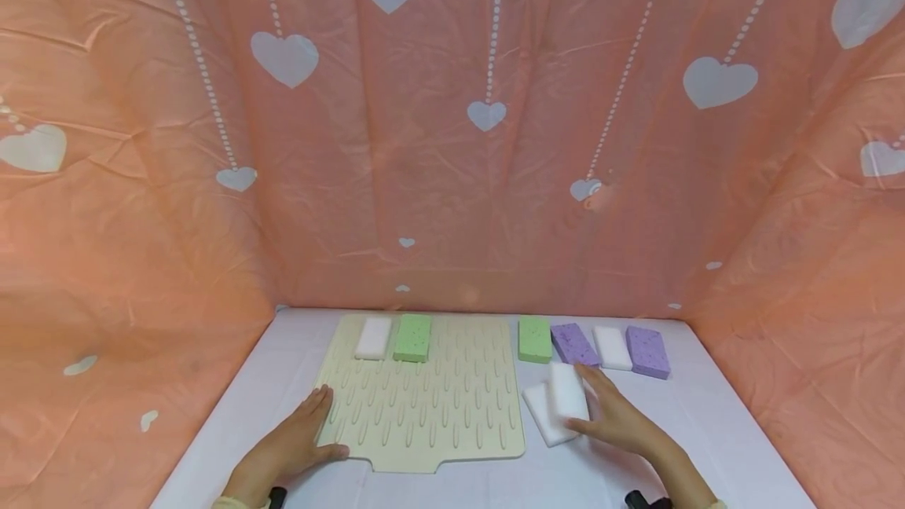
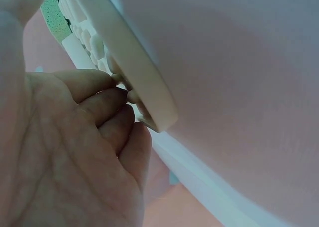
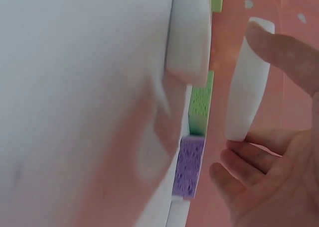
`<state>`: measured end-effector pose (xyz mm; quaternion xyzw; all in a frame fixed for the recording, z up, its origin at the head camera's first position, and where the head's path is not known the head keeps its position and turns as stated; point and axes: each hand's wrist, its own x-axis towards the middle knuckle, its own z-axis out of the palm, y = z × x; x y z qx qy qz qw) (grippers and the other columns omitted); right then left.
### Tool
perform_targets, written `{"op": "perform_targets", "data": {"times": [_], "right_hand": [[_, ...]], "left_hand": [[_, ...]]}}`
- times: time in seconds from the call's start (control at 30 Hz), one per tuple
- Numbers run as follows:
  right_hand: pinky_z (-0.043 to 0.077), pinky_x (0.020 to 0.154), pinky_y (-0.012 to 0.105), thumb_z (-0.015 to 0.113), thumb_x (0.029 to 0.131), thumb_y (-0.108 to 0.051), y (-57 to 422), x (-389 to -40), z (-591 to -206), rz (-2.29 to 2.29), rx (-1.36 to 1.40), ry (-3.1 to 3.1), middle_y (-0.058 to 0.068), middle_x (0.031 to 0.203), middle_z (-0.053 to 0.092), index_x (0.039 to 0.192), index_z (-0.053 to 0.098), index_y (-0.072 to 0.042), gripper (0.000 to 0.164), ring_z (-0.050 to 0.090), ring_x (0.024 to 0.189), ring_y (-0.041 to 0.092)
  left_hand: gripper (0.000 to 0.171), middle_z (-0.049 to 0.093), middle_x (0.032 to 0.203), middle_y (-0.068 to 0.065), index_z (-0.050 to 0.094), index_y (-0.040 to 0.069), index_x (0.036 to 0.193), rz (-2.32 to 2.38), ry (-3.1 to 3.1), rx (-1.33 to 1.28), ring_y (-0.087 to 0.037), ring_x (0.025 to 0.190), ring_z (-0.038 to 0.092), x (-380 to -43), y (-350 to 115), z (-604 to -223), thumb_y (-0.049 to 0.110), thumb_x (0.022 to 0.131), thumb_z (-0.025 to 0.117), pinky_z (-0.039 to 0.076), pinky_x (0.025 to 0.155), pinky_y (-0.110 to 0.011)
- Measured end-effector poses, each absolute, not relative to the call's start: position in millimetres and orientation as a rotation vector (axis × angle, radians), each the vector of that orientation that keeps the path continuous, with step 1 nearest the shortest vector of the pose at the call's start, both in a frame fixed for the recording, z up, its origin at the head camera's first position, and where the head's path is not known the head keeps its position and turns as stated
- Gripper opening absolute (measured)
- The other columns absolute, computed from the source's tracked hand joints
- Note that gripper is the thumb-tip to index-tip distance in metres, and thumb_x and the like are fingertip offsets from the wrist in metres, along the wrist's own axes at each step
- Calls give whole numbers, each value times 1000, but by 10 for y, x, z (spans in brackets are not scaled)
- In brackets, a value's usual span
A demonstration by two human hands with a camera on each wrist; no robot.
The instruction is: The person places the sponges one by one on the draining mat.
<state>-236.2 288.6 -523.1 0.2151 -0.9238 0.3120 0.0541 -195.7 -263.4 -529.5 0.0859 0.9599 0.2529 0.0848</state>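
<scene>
A beige mat with raised ridges lies on the table. At its left edge is my left hand, the fingers nearly straight; in the left wrist view the fingertips touch the mat's rim. My right hand pinches a white sponge by its ends, thumb at one end and fingertips at the other. The right wrist view shows this sponge raised above the table. Below it in the head view, partly covered, lies another white sponge. On the mat's far part sit a white sponge and a green sponge.
Along the back right of the table stand a green sponge, a purple sponge, a white sponge and another purple sponge. Orange cloth with pale hearts encloses the table at the back and sides.
</scene>
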Motion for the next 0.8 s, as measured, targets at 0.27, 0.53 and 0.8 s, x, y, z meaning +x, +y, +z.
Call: {"op": "perform_targets", "data": {"times": [0.27, 0.53, 0.8], "right_hand": [[35, 118, 75, 92, 86, -36, 2661, -2458, -5244, 1024, 676, -2838, 39, 160, 39, 159, 34, 13, 106, 37, 148, 60], [33, 119, 74, 93, 85, -33, 2433, -2575, -5227, 1005, 771, -2832, 39, 161, 39, 159, 32, 15, 107, 34, 150, 60], [33, 122, 71, 92, 86, -32, 2200, -2689, -5235, 1056, 785, -2825, 36, 162, 39, 162, 31, 12, 107, 34, 151, 56]], "left_hand": [[121, 25, 168, -39, 30, -18, 159, 769, 2877, 304, -57, 157, 22, -1971, -2668, -5354, 51, 80, 90, 25, 125, -70], [126, 29, 166, -40, 32, -20, 157, 778, 2922, 388, -55, 158, 21, -2011, -2730, -5473, 63, 78, 85, 10, 132, -61], [119, 29, 164, -43, 33, -23, 155, 739, 2912, 400, -59, 155, 25, -1984, -2687, -5386, 50, 80, 90, 18, 128, -69]]}}
